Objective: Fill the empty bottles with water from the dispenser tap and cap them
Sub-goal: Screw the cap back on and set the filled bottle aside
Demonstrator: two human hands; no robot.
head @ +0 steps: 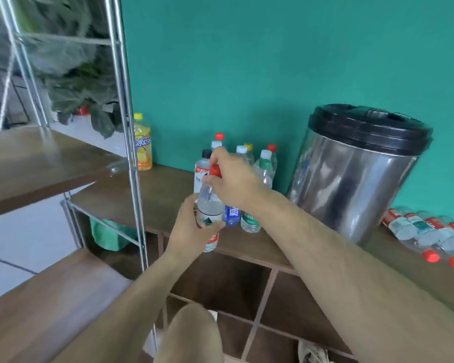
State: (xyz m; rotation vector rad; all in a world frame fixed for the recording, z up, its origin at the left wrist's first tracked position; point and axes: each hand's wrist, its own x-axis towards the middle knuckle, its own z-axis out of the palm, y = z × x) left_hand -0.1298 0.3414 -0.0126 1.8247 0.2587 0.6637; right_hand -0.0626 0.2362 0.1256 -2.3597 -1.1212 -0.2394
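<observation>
My left hand [188,229] grips the body of a clear plastic bottle [209,208] with a red-and-white label, held upright above the counter's front edge. My right hand [232,179] comes from the right and pinches the bottle's red cap [216,171] at the neck. A steel water dispenser [351,179] with a black lid stands to the right against the teal wall; its tap is hidden from view. Behind my hands stands a group of several capped bottles [264,166]. Several bottles with red caps [427,231] lie on their sides at the far right.
The wooden counter [165,189] has open cubbies below it. A metal-frame shelf unit [131,153] with wooden boards stands at the left. A yellow drink bottle [143,142] stands by the wall behind the frame. My knee [192,334] shows at the bottom.
</observation>
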